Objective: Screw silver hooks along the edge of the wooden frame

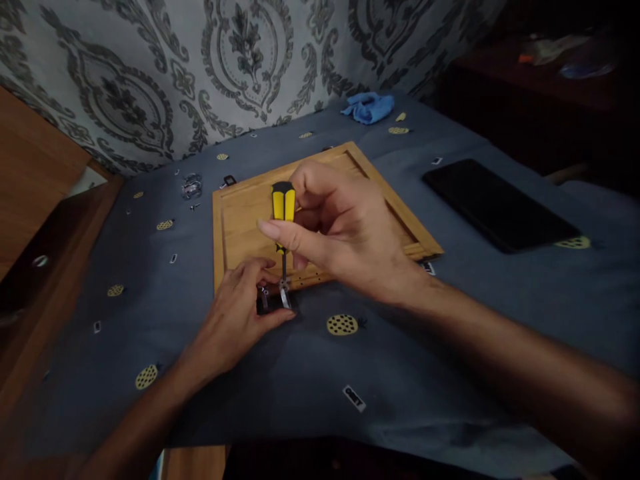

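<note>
My right hand (347,230) is closed around the yellow and black handle of a screwdriver (283,203), which stands nearly upright with its shaft pointing down. The tip meets a small metal hinge (285,297) at the near edge of a framed wooden panel (250,217). Beside that edge, my left hand (237,313) curls round the hinge, thumb on the near side and fingers on the panel side. Part of the hinge is hidden by the fingers. The panel lies flat on the dark blue patterned cloth (300,380).
Left of the panel lie a clear bag or pack of small metal parts (191,187) and a loose screw (195,207). A black phone (500,203) rests to the right. At the back is a crumpled blue cloth (369,108), near the patterned wall (280,60). Wooden furniture (40,180) borders the left.
</note>
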### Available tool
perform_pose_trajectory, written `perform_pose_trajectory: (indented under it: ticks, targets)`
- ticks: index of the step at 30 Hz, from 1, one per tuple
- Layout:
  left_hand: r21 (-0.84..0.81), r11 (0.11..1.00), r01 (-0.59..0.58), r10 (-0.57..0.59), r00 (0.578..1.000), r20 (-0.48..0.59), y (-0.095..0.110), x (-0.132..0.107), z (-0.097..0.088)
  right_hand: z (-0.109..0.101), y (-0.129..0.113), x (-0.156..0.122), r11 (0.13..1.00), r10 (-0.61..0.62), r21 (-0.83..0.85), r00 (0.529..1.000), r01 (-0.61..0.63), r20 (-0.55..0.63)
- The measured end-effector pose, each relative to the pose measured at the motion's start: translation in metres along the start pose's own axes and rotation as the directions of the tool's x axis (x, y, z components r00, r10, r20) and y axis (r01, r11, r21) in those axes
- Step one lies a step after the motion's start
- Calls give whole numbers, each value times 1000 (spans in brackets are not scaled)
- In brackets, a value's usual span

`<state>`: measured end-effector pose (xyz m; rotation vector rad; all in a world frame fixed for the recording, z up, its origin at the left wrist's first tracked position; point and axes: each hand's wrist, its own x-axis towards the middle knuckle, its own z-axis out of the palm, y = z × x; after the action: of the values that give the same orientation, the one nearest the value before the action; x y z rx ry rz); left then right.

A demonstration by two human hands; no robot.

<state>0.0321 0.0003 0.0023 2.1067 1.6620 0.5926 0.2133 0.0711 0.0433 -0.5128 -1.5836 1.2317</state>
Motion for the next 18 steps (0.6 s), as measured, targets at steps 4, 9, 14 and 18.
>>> perform_pose_trajectory:
  ticks: [4, 9, 14, 18]
  targets:
    - [-24, 999, 23, -22, 1000, 21, 2, 1, -1, 0, 8, -2, 1000, 25, 10, 997, -26, 73]
    - [-28, 999, 35, -35, 999, 16, 4, 3, -1, 1, 14, -3, 1000, -15, 8, 996, 14, 92]
    - [-9, 1000, 28, -27, 999, 26, 5, 2, -2, 2, 18, -2, 1000, -28, 8, 994, 27, 110]
    - [-2, 1000, -6, 6, 1000, 16, 4, 1, -1, 2, 18, -3, 999, -45, 35, 990, 41, 130]
